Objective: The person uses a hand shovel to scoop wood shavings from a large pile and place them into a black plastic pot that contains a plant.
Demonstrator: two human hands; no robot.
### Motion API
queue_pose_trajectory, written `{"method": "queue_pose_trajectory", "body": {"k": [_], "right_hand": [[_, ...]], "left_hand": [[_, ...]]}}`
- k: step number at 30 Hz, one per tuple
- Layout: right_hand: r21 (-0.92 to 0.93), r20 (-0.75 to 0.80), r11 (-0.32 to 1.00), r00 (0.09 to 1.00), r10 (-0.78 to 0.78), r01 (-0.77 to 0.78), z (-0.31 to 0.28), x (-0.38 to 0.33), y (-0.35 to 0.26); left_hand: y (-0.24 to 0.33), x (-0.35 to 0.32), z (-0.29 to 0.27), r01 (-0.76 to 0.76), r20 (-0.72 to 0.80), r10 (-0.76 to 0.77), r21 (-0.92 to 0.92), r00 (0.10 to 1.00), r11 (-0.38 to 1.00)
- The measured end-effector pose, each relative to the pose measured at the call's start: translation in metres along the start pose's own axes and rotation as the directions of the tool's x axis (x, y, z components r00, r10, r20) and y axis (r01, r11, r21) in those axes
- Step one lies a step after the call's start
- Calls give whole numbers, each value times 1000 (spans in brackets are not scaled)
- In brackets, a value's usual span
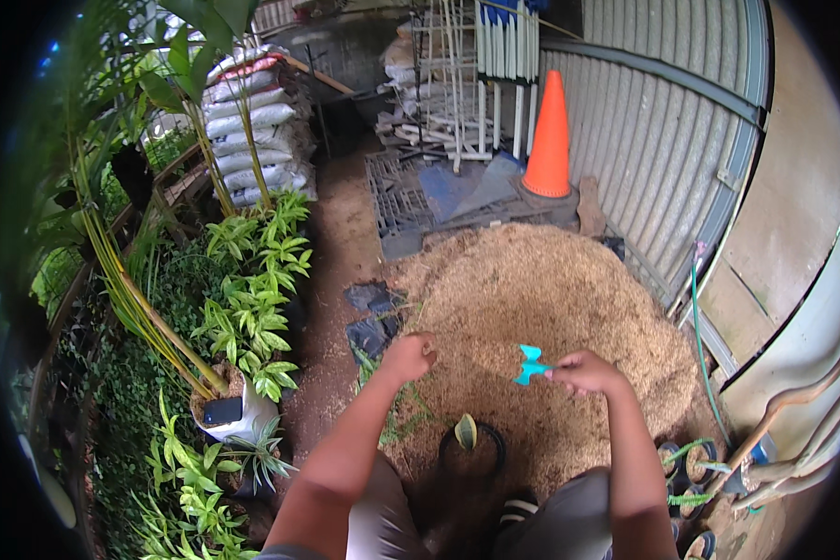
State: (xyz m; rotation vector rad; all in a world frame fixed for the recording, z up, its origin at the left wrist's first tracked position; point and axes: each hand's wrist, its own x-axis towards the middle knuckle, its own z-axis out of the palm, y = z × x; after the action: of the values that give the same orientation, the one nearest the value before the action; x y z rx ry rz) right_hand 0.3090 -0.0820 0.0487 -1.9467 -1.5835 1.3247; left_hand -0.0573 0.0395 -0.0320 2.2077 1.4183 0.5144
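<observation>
My right hand (583,371) grips the handle end of a small teal garden hand tool (532,366) with a flared, notched head. The tool points left, over a broad mound of pale brown, husk-like material (569,299). My left hand (411,357) is closed with curled fingers, above the mound's left side. Whatever it may hold is hidden. Between my knees and the mound stands a round black pot (502,457), with a yellow-edged green leaf (466,431) upright in it.
Leafy potted plants (261,327) line the left side, where a phone (222,411) rests on a white planter bag (252,415). Behind are stacked white sacks (252,131) and an orange cone (548,140). A green hose (697,336), wooden branches (784,401) and small pots (695,462) are at right.
</observation>
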Motion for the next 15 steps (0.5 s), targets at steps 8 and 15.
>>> {"method": "queue_pose_trajectory", "body": {"k": [8, 15], "right_hand": [[-101, 131, 987, 981, 141, -128, -6, 20, 61], [-296, 242, 932, 928, 284, -208, 9, 32, 90]], "left_hand": [[51, -25, 37, -170, 760, -51, 209, 648, 963], [54, -32, 91, -274, 707, -11, 289, 708, 917]]}}
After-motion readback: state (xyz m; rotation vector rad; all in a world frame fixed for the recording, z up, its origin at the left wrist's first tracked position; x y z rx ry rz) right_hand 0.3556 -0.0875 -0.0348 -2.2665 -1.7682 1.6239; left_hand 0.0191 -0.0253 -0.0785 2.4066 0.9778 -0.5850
